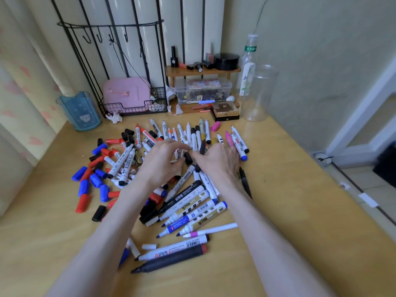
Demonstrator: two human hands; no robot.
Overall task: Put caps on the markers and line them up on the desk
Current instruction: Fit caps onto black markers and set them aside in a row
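Left hand (161,162), right hand (217,162) amid markers (199,209)

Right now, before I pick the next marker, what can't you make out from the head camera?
Head view only:
- Left hand: fingers curl over the pile; whether they hold anything is unclear, and the markers beneath are hidden.
- Right hand: its own back hides the fingertips; a grip on the dark marker can't be confirmed.
- Black pen: partly behind the right forearm.
- Marker labels: too small and blurred to read.
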